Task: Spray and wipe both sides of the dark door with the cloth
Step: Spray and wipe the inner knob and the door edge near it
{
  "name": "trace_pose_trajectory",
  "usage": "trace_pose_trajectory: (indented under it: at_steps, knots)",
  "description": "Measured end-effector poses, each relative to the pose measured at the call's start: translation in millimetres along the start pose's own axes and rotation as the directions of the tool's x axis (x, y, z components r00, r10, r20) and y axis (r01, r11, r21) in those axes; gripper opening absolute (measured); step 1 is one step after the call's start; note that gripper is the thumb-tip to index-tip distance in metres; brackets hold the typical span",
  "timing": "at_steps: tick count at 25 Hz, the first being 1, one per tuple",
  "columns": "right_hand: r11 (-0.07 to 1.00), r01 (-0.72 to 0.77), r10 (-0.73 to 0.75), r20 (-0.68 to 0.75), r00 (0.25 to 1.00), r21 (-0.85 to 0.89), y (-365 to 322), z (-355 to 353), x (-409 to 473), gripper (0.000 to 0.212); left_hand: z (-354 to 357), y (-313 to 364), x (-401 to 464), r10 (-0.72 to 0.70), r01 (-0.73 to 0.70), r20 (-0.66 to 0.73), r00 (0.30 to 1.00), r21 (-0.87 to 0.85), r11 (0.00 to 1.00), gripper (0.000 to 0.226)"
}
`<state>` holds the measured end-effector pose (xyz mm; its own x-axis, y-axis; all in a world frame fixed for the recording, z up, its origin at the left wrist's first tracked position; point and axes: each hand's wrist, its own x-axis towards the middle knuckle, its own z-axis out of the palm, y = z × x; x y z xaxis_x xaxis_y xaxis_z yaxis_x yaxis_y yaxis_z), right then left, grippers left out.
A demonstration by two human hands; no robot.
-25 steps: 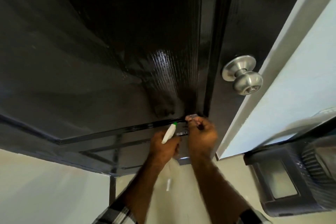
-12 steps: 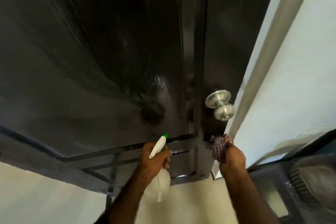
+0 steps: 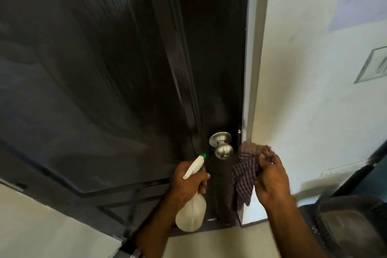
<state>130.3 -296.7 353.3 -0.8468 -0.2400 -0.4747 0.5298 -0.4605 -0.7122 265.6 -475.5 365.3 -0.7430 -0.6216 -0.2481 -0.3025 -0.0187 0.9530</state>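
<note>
Head view, the only one: the tall dark glossy panelled door (image 3: 109, 81) fills the frame from nine o'clock through twelve, its latch edge meeting the pale wall (image 3: 310, 90) at about one o'clock. The round brushed-metal doorknob (image 3: 222, 145) sits just below centre, toward five o'clock.

The left hand (image 3: 188, 182), at six o'clock, is clenched round the neck of the white plastic spray bottle with a green nozzle tip (image 3: 191, 205); the nozzle points up at the door face just left of the knob, and the bottle's body hangs below the fist. The right hand (image 3: 272, 180), at five o'clock, pinches the checked dark-and-light woven cloth (image 3: 245, 176), which is bunched against the door's latch edge just right of and below the knob, its loose end drooping.

As to progress: streaky sheen on the upper panels suggests that this face has had some wetting or wiping, though blur makes that uncertain. The cloth is at the edge beside the knob, so I judge the near side to be in its later strokes. The far side is out of sight; whether it is done I cannot tell.
</note>
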Motion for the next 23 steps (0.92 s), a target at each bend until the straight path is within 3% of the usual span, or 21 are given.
trace_pose_trajectory:
  at_steps: [3,5,6,7,9,11,13,14,15,16,18,19,21,23]
  knots:
    - [0.991,0.114,-0.109,0.078,0.991,-0.066,2,35,3,0.030,11,22,-7,0.006,-0.011,0.043,0.999,0.110,0.994,0.028]
    - [0.933,0.317,-0.275,0.230,0.933,-0.172,13,51,-3,0.028,15,28,-12,-0.006,0.006,0.008,1.000,0.062,0.998,0.032]
    - [0.840,0.462,-0.369,0.326,0.870,-0.284,19,54,-8,0.027,14,29,-14,-0.001,0.001,-0.027,1.000,0.011,1.000,0.027]
    - [0.680,0.618,-0.455,0.434,0.778,-0.395,24,55,-12,0.027,12,31,-16,0.006,-0.008,-0.067,0.998,-0.040,0.999,0.021]
    - [0.189,0.840,-0.512,0.679,0.526,-0.508,37,46,-12,0.031,2,29,-18,0.001,-0.015,-0.128,0.992,-0.112,0.994,0.016]
    - [-0.271,0.879,-0.373,0.885,0.280,-0.392,48,33,-5,0.041,-8,24,-20,-0.002,-0.018,-0.144,0.990,-0.137,0.990,0.021]
    - [-0.483,0.843,-0.147,0.971,0.189,-0.238,59,10,4,0.044,-16,18,-20,0.005,-0.017,-0.122,0.992,-0.096,0.995,0.029]
    - [-0.509,0.832,-0.111,0.975,0.191,-0.220,56,2,3,0.044,-19,17,-22,0.016,-0.025,-0.111,0.994,-0.072,0.997,0.026]
    - [-0.471,0.843,-0.130,0.966,0.225,-0.260,57,-9,9,0.042,-23,16,-22,0.032,-0.037,-0.100,0.995,-0.057,0.998,0.023]
    - [-0.323,0.865,-0.176,0.922,0.344,-0.385,55,-18,10,0.037,-25,18,-23,0.039,-0.043,-0.087,0.995,-0.046,0.998,0.020]
    - [0.170,0.746,-0.229,0.711,0.665,-0.644,48,-32,11,0.021,-28,20,-26,0.040,-0.044,-0.083,0.996,-0.044,0.998,0.016]
    - [0.393,0.629,-0.275,0.567,0.776,-0.670,46,-38,17,0.015,-28,22,-28,0.047,-0.051,-0.075,0.996,-0.051,0.997,0.012]
    - [0.667,0.400,-0.289,0.277,0.916,-0.628,39,-44,22,0.015,-28,26,-33,0.056,-0.058,-0.057,0.997,-0.045,0.997,0.008]
    - [0.742,0.278,-0.203,0.191,0.961,-0.610,38,-41,21,0.019,-28,27,-34,0.054,-0.056,-0.054,0.997,-0.039,0.998,0.013]
